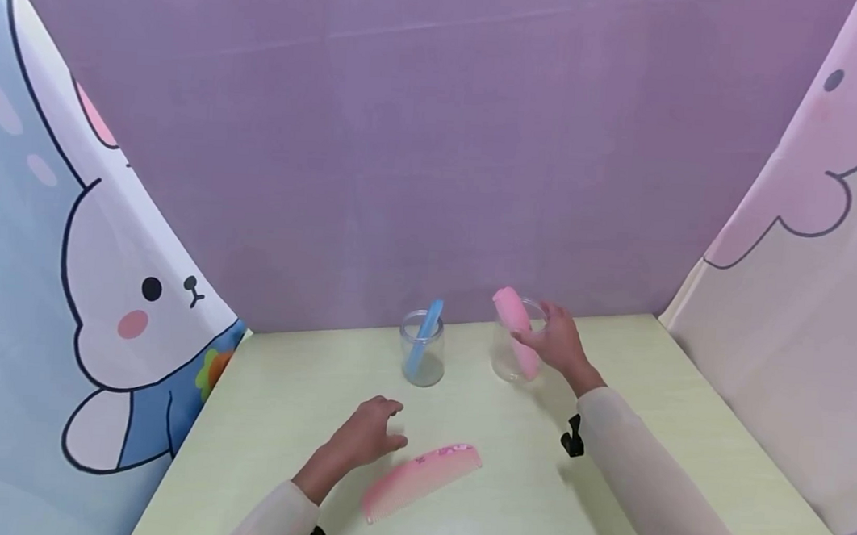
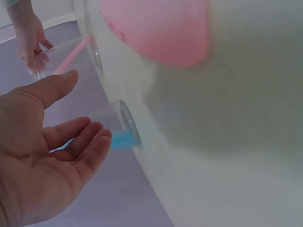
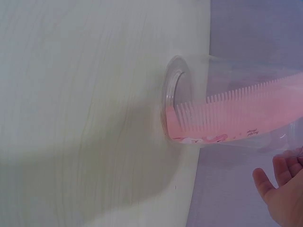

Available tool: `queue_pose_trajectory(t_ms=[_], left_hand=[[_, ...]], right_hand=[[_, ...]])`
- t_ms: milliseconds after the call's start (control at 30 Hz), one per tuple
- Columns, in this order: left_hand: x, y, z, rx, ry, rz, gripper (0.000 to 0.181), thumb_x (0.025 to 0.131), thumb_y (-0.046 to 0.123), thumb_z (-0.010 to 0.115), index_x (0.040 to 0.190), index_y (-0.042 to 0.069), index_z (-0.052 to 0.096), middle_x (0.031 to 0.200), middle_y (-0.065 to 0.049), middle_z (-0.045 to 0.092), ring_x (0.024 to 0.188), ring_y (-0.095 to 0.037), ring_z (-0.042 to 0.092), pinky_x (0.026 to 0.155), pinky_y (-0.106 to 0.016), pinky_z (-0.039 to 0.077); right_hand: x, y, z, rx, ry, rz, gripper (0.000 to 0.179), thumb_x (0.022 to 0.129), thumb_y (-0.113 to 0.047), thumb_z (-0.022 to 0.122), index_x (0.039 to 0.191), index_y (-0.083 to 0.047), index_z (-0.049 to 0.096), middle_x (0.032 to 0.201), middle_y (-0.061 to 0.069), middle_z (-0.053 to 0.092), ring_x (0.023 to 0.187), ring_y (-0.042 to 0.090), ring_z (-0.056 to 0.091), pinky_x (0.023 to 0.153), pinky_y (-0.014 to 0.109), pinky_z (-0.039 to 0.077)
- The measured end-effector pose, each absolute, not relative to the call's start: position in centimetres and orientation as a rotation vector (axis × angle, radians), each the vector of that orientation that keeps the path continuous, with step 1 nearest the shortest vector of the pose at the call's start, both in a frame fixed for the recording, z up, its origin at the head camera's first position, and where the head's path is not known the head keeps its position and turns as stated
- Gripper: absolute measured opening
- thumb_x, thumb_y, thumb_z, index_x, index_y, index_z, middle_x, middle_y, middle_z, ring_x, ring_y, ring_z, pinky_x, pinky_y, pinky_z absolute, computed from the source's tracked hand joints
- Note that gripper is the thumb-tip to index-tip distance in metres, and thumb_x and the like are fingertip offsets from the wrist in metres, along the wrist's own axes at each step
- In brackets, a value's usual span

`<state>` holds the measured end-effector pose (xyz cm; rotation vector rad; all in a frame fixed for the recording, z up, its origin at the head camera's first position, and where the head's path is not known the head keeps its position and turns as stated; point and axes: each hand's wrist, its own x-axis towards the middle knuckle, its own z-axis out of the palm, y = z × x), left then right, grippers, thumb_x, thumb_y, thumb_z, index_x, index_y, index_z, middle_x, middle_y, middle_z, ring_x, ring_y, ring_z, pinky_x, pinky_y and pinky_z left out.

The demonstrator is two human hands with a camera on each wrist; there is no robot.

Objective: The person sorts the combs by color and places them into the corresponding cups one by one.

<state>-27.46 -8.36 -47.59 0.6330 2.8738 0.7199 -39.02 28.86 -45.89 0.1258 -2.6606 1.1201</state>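
At the right rear of the table, my right hand [image 1: 559, 339] grips a clear jar [image 1: 502, 360] near its rim, thumb across the front and fingers at the right side. A pink comb [image 1: 511, 310] leans inside this jar; its fine teeth show through the wall in the right wrist view. My left hand [image 1: 363, 432] hovers over the table with loosely curved fingers and thumb apart, holding nothing. Just right of and below it lies a larger pink comb [image 1: 421, 479] with a printed pattern on its spine.
A second clear jar [image 1: 432, 369] stands left of the first, with a blue comb-like stick [image 1: 425, 336] leaning in it. Behind the pale table [image 1: 306, 374] rises a purple backdrop [image 1: 434, 155]. Cartoon-printed cloths hang at the left and right sides.
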Motion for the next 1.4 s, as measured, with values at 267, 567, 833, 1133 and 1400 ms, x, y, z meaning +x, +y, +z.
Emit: queue_pose_trajectory(t_ms=[267,567,833,1133,1400], left_hand=[[-26.1,-9.6,-48.8,0.552,2.816,0.654,0.058,0.081,0.024,0.084,0.126,-0.005,0.064,0.115,-0.017,0.066,0.105,-0.031,0.066,0.092,-0.048,0.056],[-24.5,-10.1,-49.1,0.419,2.736,0.608,0.068,0.076,0.027,0.089,0.129,-0.005,0.06,0.114,-0.016,0.06,0.101,-0.026,0.059,0.091,-0.05,0.056],[-23.5,-10.1,-50.1,0.426,2.739,0.558,0.059,0.072,0.028,0.084,0.118,-0.002,0.063,0.1,-0.008,0.055,0.089,-0.021,0.049,0.078,-0.042,0.053],[-22.9,-10.0,-50.4,0.435,2.751,0.551,0.058,0.068,0.031,0.089,0.109,0.0,0.062,0.095,-0.007,0.053,0.087,-0.02,0.048,0.073,-0.037,0.051],[-22.0,-9.1,-50.4,0.529,2.837,0.381,0.053,0.067,0.034,0.091,0.097,0.002,0.062,0.086,-0.005,0.052,0.078,-0.017,0.047,0.067,-0.032,0.049]], right_hand=[[-39.2,28.9,-45.7,0.122,-2.668,1.13,0.095,0.084,-0.039,0.082,0.151,0.011,0.036,0.151,0.034,0.041,0.139,0.05,0.042,0.11,0.065,0.041],[-38.7,28.8,-45.9,0.102,-2.676,1.151,0.096,0.085,-0.039,0.081,0.152,0.012,0.034,0.151,0.035,0.041,0.136,0.051,0.043,0.109,0.064,0.042],[-38.8,28.8,-45.8,0.111,-2.672,1.129,0.096,0.084,-0.039,0.081,0.151,0.011,0.034,0.15,0.036,0.041,0.137,0.051,0.042,0.109,0.065,0.041],[-38.7,28.7,-45.8,0.097,-2.688,1.115,0.098,0.085,-0.041,0.08,0.152,0.012,0.033,0.151,0.036,0.039,0.138,0.052,0.041,0.111,0.065,0.04],[-38.8,28.7,-45.8,0.097,-2.684,1.119,0.097,0.085,-0.041,0.08,0.152,0.012,0.033,0.151,0.036,0.039,0.139,0.052,0.04,0.111,0.065,0.04]])
